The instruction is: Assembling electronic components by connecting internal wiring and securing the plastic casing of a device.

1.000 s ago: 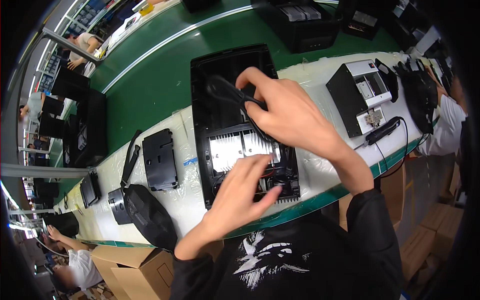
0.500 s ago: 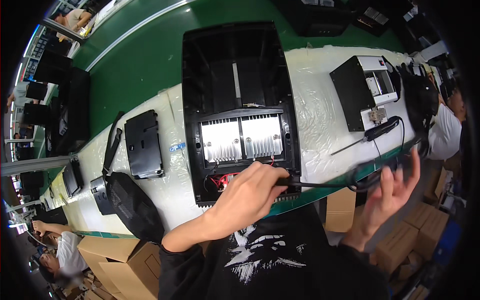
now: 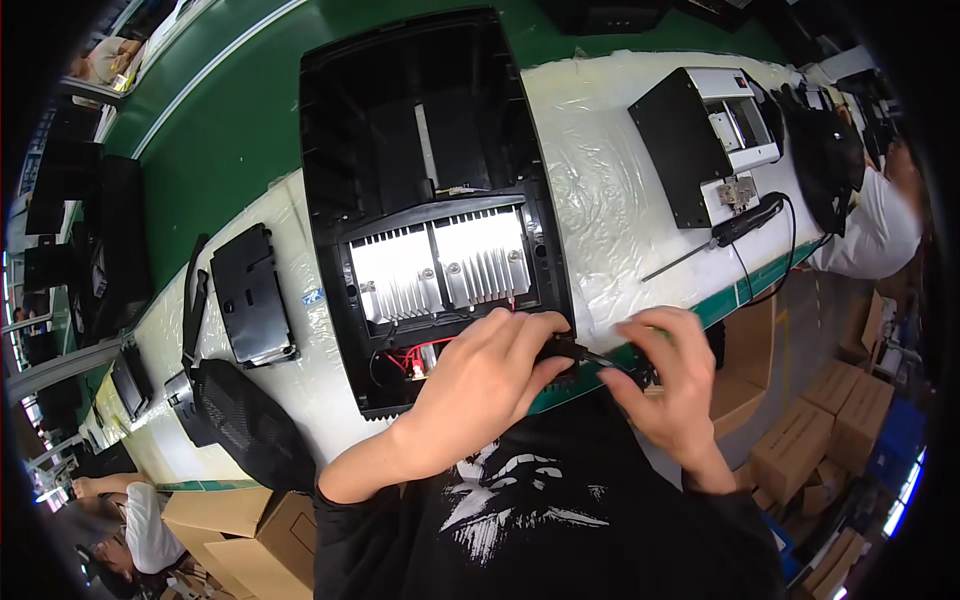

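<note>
Clearly, a black housing holds silver heatsinks, left hand pinching a black cord, right hand spread.

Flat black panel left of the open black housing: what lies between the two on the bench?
Head view: a small blue strip on the wrinkled, white bench covering between the flat black panel and the open black housing.

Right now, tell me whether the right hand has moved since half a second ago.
Yes: against the corded black tool, the right hand has shifted left, closer to the black casing.
</note>
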### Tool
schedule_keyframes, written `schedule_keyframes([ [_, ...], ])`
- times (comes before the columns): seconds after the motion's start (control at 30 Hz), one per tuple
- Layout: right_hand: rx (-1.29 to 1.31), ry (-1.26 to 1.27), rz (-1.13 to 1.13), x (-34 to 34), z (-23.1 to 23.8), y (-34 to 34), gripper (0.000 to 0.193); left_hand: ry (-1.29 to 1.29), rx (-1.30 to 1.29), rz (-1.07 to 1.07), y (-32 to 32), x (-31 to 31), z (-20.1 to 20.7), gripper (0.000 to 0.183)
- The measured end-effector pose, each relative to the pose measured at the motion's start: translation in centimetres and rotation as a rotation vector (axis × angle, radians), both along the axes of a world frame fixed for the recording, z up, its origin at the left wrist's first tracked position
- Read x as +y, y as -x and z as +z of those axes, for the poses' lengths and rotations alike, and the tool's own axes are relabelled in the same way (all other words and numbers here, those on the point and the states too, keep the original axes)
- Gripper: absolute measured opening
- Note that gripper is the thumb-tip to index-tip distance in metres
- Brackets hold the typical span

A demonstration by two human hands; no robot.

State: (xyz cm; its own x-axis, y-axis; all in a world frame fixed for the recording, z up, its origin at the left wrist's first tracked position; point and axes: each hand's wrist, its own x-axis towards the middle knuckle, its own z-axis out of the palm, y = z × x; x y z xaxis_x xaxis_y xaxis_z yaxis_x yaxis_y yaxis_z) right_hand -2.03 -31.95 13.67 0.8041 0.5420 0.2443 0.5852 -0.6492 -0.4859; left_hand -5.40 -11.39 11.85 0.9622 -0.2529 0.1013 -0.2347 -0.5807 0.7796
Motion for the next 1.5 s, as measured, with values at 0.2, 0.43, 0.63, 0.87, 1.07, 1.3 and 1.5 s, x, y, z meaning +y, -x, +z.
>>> schedule_keyframes([
  [0.2, 0.99, -0.073, -0.039, 1.8, 1.8, -1.6, 0.023, 0.089, 0.144, -0.046, 0.3, 0.6, -0.4, 0.031],
  [0.43, 0.591, -0.149, 0.122, 1.7, 0.0, -2.0, 0.007, 0.283, 0.238, -0.028, 0.2, 0.9, 0.4, 0.026],
  [0.63, 0.576, -0.113, 0.194, 0.2, -1.7, -3.0, 0.011, 0.239, 0.265, 0.015, -0.3, 0.4, 0.6, 0.016],
  [0.87, 0.785, -0.153, 0.084, 0.0, -2.0, -3.1, 0.011, 0.125, 0.11, 0.009, -0.3, 0.1, -0.5, 0.012],
  [1.07, 1.191, -0.38, 0.134, -2.0, -6.9, -3.6, 0.014, 0.069, 0.06, 0.039, -0.3, -0.5, -1.0, 0.022],
  [1.3, 1.33, -0.612, 0.187, -1.1, -8.6, -1.7, 0.008, 0.05, -0.285, 0.196, 1.9, 1.3, -0.1, 0.017],
  [1.5, 1.419, -0.663, -0.005, -1.6, -8.4, -0.8, 0.025, -0.015, -0.413, 0.856, 4.4, 10.1, -2.1, 0.02],
])
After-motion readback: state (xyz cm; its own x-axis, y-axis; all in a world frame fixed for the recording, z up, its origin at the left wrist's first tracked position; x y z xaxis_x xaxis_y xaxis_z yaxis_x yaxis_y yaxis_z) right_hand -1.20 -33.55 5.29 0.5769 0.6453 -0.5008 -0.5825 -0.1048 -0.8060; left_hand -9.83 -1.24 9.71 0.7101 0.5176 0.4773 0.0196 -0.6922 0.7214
